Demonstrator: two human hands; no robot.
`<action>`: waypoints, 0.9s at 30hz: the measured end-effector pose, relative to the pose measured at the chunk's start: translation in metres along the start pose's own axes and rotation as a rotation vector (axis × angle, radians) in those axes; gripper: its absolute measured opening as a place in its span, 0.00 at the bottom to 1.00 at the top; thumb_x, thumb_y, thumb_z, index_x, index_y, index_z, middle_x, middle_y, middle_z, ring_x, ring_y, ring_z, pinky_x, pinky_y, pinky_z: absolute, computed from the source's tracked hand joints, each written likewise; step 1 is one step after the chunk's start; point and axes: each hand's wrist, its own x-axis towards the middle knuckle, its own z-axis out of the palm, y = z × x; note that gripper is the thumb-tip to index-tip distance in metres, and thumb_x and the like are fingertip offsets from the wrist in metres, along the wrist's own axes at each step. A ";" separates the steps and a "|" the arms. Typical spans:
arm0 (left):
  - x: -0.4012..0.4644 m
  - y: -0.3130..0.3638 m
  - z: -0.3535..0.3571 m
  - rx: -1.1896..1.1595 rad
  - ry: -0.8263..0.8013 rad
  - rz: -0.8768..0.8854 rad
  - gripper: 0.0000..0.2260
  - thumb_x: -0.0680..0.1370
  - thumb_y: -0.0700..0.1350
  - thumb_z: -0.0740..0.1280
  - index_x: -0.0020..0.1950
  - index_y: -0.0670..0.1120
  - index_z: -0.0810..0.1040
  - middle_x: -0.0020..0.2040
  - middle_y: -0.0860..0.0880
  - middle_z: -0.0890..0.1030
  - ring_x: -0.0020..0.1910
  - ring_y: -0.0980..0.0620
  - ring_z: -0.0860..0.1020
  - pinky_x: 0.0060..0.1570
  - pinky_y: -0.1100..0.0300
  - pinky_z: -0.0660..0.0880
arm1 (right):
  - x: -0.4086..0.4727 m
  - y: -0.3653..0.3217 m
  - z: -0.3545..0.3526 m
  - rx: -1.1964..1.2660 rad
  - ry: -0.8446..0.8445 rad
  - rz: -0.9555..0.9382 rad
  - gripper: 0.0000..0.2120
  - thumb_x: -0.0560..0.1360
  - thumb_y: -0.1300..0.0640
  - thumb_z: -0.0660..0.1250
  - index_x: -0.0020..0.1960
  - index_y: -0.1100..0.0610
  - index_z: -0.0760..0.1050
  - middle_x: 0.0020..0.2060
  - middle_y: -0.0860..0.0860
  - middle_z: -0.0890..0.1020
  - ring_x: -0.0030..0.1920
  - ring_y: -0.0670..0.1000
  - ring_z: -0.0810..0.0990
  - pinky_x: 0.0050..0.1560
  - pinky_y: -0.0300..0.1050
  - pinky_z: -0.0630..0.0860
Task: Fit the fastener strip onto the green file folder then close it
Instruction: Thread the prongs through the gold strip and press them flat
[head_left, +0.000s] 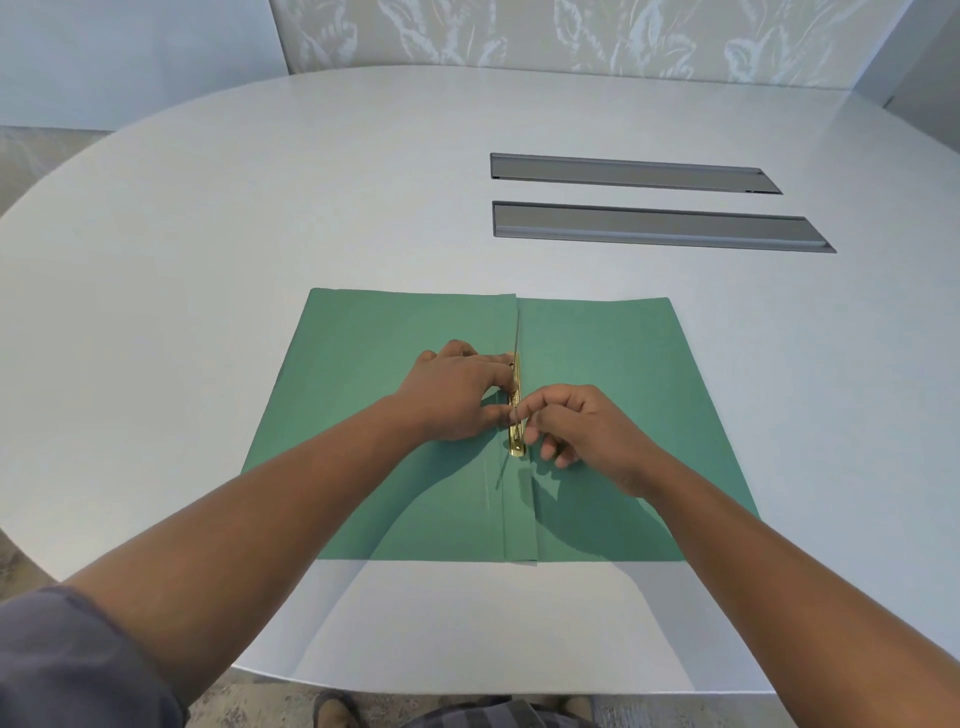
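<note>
The green file folder (613, 374) lies open and flat on the white table, its spine running away from me down the middle. A gold metal fastener strip (515, 434) lies along the spine fold, with a thin prong sticking up at its far end. My left hand (452, 397) rests on the left flap and presses its fingertips against the strip's upper part. My right hand (587, 431) comes in from the right flap and pinches the strip near its middle between thumb and forefinger.
The oval white table (260, 218) has two long grey recessed cable slots (654, 226) at the far right. A patterned wall panel stands behind the table. The near table edge curves just in front of my knees and shoes.
</note>
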 end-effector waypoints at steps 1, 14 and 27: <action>0.000 0.000 0.000 0.002 0.000 -0.002 0.13 0.76 0.64 0.66 0.57 0.62 0.77 0.77 0.65 0.66 0.73 0.48 0.64 0.65 0.42 0.66 | -0.002 0.000 0.003 -0.034 -0.010 -0.028 0.12 0.72 0.47 0.68 0.47 0.54 0.83 0.38 0.52 0.85 0.34 0.46 0.78 0.32 0.38 0.75; 0.001 0.000 0.003 -0.065 0.008 -0.030 0.17 0.73 0.68 0.68 0.58 0.62 0.76 0.75 0.65 0.68 0.73 0.49 0.63 0.63 0.43 0.63 | -0.005 -0.009 0.010 -0.791 0.264 -0.058 0.09 0.73 0.57 0.66 0.42 0.51 0.85 0.36 0.48 0.86 0.38 0.53 0.83 0.42 0.49 0.82; 0.001 0.001 0.006 -0.052 0.030 -0.049 0.17 0.74 0.67 0.67 0.60 0.62 0.75 0.73 0.62 0.72 0.73 0.50 0.63 0.64 0.43 0.63 | -0.007 -0.011 0.020 -0.845 0.196 -0.006 0.11 0.75 0.57 0.67 0.51 0.47 0.86 0.38 0.49 0.83 0.41 0.55 0.80 0.43 0.47 0.78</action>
